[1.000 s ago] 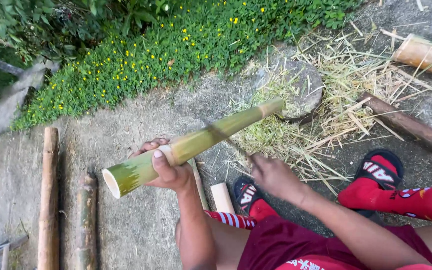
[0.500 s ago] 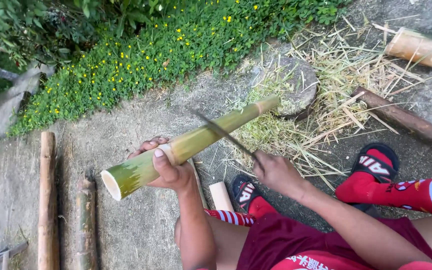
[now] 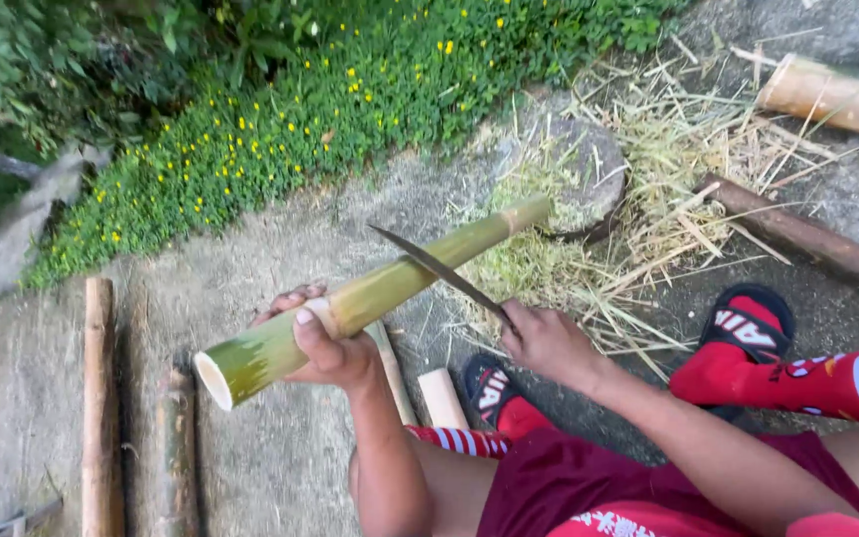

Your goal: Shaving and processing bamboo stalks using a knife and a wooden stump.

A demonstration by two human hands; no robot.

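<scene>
A green bamboo tube (image 3: 390, 283) slants from lower left, where its hollow cut end faces me, up to a round stone block (image 3: 569, 174). My left hand (image 3: 325, 343) grips the tube from below near the hollow end. My right hand (image 3: 549, 343) holds a long dark knife (image 3: 439, 268), whose blade lies across the upper side of the tube near its middle. My legs in red striped socks and sandals rest on the ground below.
Dry bamboo shavings (image 3: 668, 199) lie around the stone block. Brown poles lie at the left (image 3: 99, 398) and at the right (image 3: 807, 244). A thick pale bamboo piece (image 3: 827, 94) sits at top right. Green plants with yellow flowers (image 3: 280, 119) border the concrete.
My right hand has brought the knife from a blurred swing to rest with its blade against the tube. The left hand and tube have barely moved.
</scene>
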